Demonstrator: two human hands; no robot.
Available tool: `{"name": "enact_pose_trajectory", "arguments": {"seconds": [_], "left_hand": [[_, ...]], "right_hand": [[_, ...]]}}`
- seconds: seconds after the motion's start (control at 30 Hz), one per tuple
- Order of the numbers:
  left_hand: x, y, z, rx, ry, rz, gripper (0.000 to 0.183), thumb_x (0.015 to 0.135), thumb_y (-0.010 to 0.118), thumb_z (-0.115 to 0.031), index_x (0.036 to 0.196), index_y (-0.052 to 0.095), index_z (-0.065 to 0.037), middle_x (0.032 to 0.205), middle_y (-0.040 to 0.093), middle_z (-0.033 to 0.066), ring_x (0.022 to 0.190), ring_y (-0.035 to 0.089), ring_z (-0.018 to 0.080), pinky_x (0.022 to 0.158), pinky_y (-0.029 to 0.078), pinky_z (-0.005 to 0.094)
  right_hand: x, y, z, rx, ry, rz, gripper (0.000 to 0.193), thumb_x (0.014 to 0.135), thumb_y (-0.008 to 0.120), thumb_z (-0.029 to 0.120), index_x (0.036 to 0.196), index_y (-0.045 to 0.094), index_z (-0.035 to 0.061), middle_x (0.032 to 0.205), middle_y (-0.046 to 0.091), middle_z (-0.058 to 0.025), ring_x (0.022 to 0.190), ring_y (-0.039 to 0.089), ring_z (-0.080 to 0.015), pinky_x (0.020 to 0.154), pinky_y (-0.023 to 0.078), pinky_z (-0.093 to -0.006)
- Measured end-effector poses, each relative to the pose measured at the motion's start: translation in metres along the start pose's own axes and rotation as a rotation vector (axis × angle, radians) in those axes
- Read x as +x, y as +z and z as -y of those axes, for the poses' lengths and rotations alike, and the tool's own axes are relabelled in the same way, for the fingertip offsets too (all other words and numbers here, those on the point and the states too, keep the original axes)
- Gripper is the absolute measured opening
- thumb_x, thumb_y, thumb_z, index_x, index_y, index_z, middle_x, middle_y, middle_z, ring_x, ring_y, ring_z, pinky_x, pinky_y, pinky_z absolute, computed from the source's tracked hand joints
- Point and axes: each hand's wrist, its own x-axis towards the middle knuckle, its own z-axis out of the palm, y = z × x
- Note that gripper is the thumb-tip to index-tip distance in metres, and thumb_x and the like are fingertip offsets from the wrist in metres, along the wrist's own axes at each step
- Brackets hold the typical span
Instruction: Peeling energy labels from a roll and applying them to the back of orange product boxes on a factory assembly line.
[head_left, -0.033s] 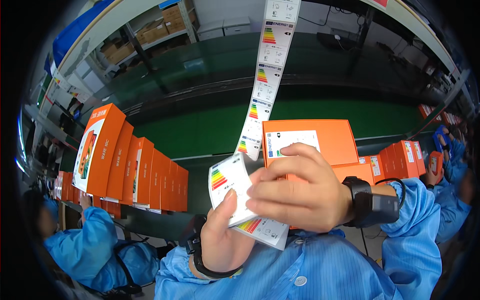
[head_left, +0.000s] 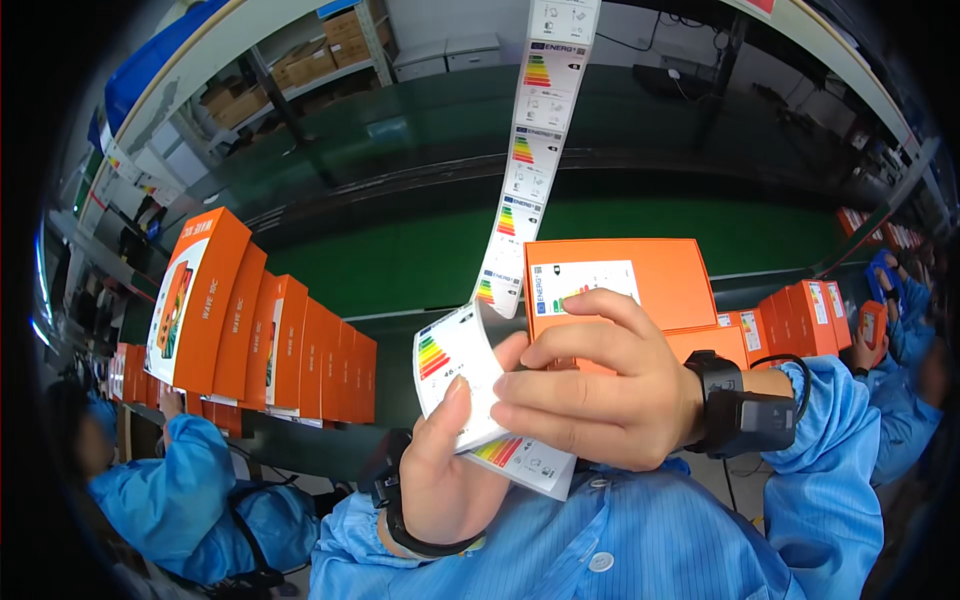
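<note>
A long strip of white energy labels (head_left: 535, 150) with coloured bars hangs from above and folds down into my hands. My left hand (head_left: 450, 480) is closed on the folded end, its thumb on the printed face. My right hand (head_left: 610, 395) reaches across from the right, two fingertips against the strip's right edge; its thumb is hidden. Its upper finger extends over the orange box (head_left: 670, 285) just beyond, partly covering a white label (head_left: 605, 280) on it. A loose tail of labels (head_left: 530, 462) shows below the hands.
Orange boxes (head_left: 230, 310) stand in a row at the left, and more orange boxes (head_left: 800, 315) at the right. A dark green bench (head_left: 400, 245) runs across. People in blue coats work at left (head_left: 190, 500) and right. Shelves with cartons (head_left: 310, 65) are at the back.
The folded label piece in my left hand has tipped very slightly to the left. My right fingers have barely shifted; the boxes are still.
</note>
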Motion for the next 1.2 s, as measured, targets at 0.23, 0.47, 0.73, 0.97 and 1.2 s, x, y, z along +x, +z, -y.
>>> {"name": "enact_pose_trajectory", "arguments": {"seconds": [0.23, 0.47, 0.73, 0.97, 1.2], "left_hand": [[0.013, -0.008, -0.013, 0.102, 0.006, -0.12, 0.059, 0.093, 0.03, -0.045, 0.138, 0.023, -0.008, 0.129, 0.04, 0.0245, 0.118, 0.043, 0.0308, 0.099, 0.034, 0.0413], [0.014, -0.082, -0.029, 0.46, 0.239, -0.131, 0.05, 0.094, 0.031, -0.037, 0.117, 0.043, 0.006, 0.098, 0.061, 0.0254, 0.093, 0.06, 0.0289, 0.078, 0.049, 0.0334], [0.006, -0.077, 0.023, 0.99, 0.354, 0.69, 0.041, 0.088, 0.041, -0.028, 0.112, 0.056, 0.002, 0.115, 0.058, 0.0169, 0.111, 0.05, 0.0284, 0.091, 0.035, 0.0402], [0.002, -0.078, 0.03, 1.024, 0.209, 0.732, 0.042, 0.085, 0.044, -0.019, 0.119, 0.051, 0.002, 0.127, 0.049, 0.0147, 0.122, 0.04, 0.0214, 0.099, 0.029, 0.0328], [0.005, -0.071, 0.025, 1.179, 0.237, 0.639, 0.044, 0.091, 0.033, -0.034, 0.105, 0.064, -0.005, 0.112, 0.061, 0.0029, 0.103, 0.048, 0.0204, 0.082, 0.036, 0.0349]], "right_hand": [[0.015, -0.027, 0.013, 0.394, 0.103, -0.185, 0.009, 0.076, 0.061, 0.014, 0.077, 0.067, 0.0076, 0.089, 0.064, -0.0064, 0.09, 0.058, -0.0221, 0.081, 0.045, -0.0414], [-0.009, -0.069, 0.003, 0.778, 0.899, -0.083, 0.012, 0.088, 0.051, 0.008, 0.099, 0.053, 0.0026, 0.084, 0.059, -0.0097, 0.077, 0.06, -0.0157, 0.072, 0.048, -0.029], [-0.037, -0.039, -0.019, 0.475, 0.926, 0.624, 0.055, 0.084, 0.048, 0.004, 0.135, 0.028, 0.0103, 0.064, 0.057, -0.0157, 0.053, 0.058, -0.0264, 0.05, 0.045, -0.0366], [-0.033, -0.025, -0.023, 0.448, 0.929, 0.706, 0.055, 0.082, 0.049, 0.002, 0.134, 0.03, 0.0086, 0.06, 0.054, -0.011, 0.05, 0.056, -0.0212, 0.043, 0.042, -0.0324], [-0.032, -0.021, -0.024, 0.44, 0.912, 0.676, 0.057, 0.08, 0.052, 0.001, 0.132, 0.03, 0.0048, 0.062, 0.054, -0.0115, 0.052, 0.055, -0.0235, 0.044, 0.041, -0.0337]]}}
